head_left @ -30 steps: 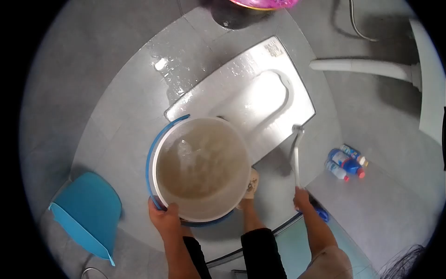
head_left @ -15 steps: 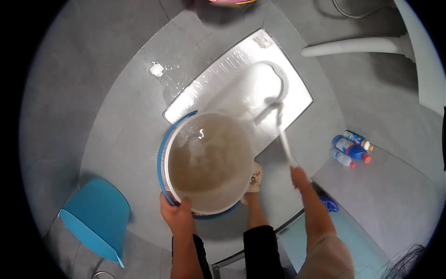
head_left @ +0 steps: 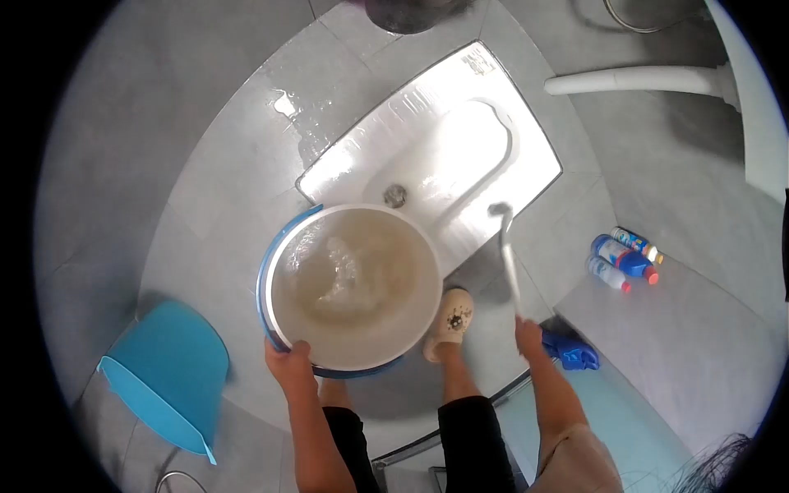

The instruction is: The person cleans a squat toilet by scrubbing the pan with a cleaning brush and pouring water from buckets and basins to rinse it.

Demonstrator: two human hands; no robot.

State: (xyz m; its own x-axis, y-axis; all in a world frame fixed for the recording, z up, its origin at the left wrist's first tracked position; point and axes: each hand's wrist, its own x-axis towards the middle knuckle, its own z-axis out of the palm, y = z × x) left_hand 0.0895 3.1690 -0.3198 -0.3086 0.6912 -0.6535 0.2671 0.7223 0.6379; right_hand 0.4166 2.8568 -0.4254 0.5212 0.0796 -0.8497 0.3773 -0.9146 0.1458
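Note:
My left hand (head_left: 291, 361) grips the lower left rim of a white bucket (head_left: 362, 355), its fingers hidden beneath. Cloudy brownish water (head_left: 353, 283) with a bright reflection stands inside. A blue handle (head_left: 265, 279) hangs round the bucket's left side. My right hand (head_left: 528, 337) is closed round the end of a long white brush (head_left: 510, 259). Its blurred head is over the right edge of a white squat toilet (head_left: 530, 152). The bucket hides the toilet's lower left part, while the dark drain hole (head_left: 395, 195) shows just beyond the rim.
A turquoise bin-like container (head_left: 177, 353) lies at the left. Several cleaning bottles (head_left: 622, 259) stand at the right, near a blue slipper (head_left: 571, 352). A white pipe (head_left: 633, 80) juts out at upper right. One beige clog (head_left: 454, 319) is on my foot. Wet floor tiles (head_left: 304, 131) shine upper left.
The bucket has shifted left and away from the toilet, uncovering the drain hole. My right hand has drawn the brush from over the toilet bowl to its right edge.

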